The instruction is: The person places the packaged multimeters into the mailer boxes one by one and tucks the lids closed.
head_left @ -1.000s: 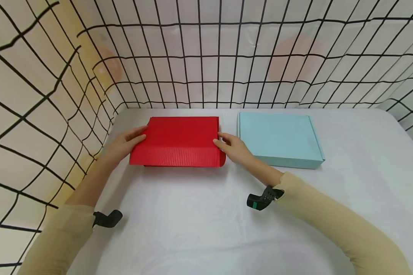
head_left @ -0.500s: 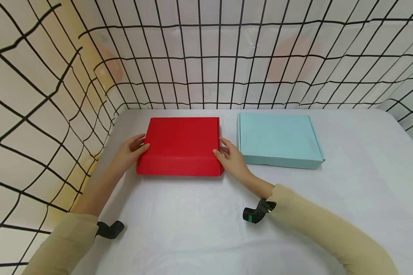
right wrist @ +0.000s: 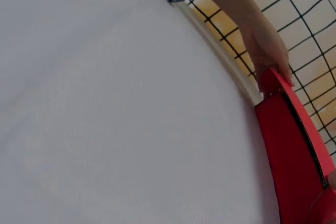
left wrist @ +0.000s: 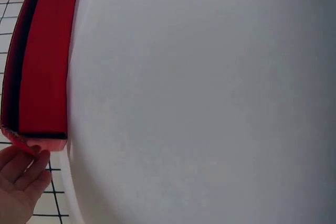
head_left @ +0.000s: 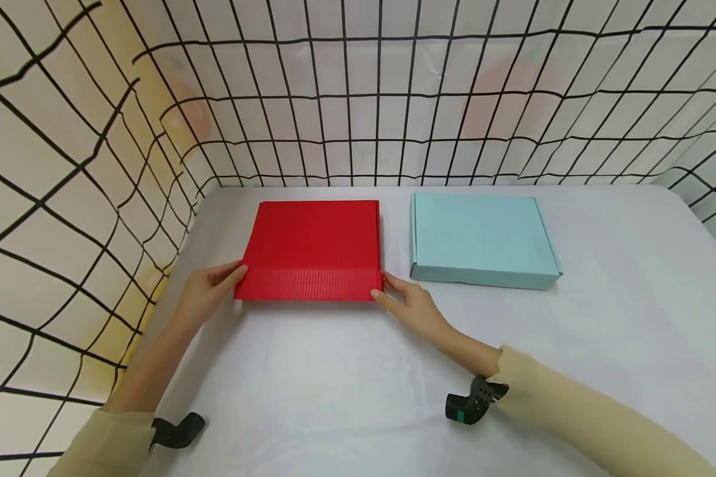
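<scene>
A red cardboard mailer box [head_left: 316, 232] lies at the left back of the table. Its lid is slightly raised, with the ribbed front flap [head_left: 307, 283] stretched forward. My left hand [head_left: 205, 291] pinches the lid's front left corner between thumb and fingers. At the front right corner, my right hand [head_left: 414, 308] holds the flap's edge, thumb on top. The left wrist view shows a dark gap between the lid and the front wall [left wrist: 46, 61]. In the right wrist view the red side tab [right wrist: 269, 81] is by my left hand. The box's inside is hidden.
A closed light blue box [head_left: 483, 238] lies just right of the red one. Black wire mesh [head_left: 358, 96] walls the table at the back and both sides. White cloth [head_left: 328, 391] covers the tabletop.
The lid, extended a second ago, came down with its flap against the front half a second ago. Now the flap is out again, and both hands have slid to the front corners.
</scene>
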{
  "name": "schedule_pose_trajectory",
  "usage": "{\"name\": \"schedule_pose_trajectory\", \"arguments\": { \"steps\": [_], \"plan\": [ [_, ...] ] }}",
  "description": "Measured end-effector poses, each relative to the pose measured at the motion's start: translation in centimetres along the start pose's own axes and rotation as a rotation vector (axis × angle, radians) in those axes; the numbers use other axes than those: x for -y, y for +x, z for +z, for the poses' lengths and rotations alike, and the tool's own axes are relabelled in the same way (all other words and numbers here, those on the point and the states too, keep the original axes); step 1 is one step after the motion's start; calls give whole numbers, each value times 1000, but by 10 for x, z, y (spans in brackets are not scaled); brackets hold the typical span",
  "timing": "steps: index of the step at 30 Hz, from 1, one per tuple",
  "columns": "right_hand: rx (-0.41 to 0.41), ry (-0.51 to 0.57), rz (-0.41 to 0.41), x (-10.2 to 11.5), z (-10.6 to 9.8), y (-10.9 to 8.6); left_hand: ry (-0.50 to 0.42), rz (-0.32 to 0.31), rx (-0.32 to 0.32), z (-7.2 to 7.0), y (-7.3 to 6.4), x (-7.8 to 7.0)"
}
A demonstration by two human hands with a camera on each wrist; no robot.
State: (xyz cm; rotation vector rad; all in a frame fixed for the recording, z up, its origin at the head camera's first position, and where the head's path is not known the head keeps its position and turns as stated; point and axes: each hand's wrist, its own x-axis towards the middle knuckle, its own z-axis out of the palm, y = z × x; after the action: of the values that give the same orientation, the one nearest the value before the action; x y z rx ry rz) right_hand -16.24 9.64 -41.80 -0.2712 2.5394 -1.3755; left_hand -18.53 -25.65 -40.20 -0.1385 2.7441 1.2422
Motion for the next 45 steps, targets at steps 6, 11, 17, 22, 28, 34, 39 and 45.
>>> {"name": "schedule_pose_trajectory", "arguments": {
  "steps": [6, 11, 17, 22, 28, 34, 39, 45],
  "plan": [
    [60, -50, -5, 7, -5, -2, 23, 49, 82, -3, -9, 0],
    [110, 51, 70, 12, -9, 0, -27, 19, 123, -4, -12, -1],
    [130, 108, 135, 15, -12, 0, -48, -5, 131, -3, -13, -5],
    [178, 105, 125, 20, -15, -1, -78, -11, 162, -6, -13, -9],
    [270, 143, 136, 22, -23, 0, -106, -36, 181, -8, -14, -10],
    [329, 171, 130, 22, -29, 2, -168, -91, 155, -8, -14, -9],
    [299, 149, 125, 22, -27, 1, -170, -88, 162, -8, -14, -8],
    [255, 82, 96, 20, -24, -1, -133, -74, 166, -7, -14, -8]
  ]
}}
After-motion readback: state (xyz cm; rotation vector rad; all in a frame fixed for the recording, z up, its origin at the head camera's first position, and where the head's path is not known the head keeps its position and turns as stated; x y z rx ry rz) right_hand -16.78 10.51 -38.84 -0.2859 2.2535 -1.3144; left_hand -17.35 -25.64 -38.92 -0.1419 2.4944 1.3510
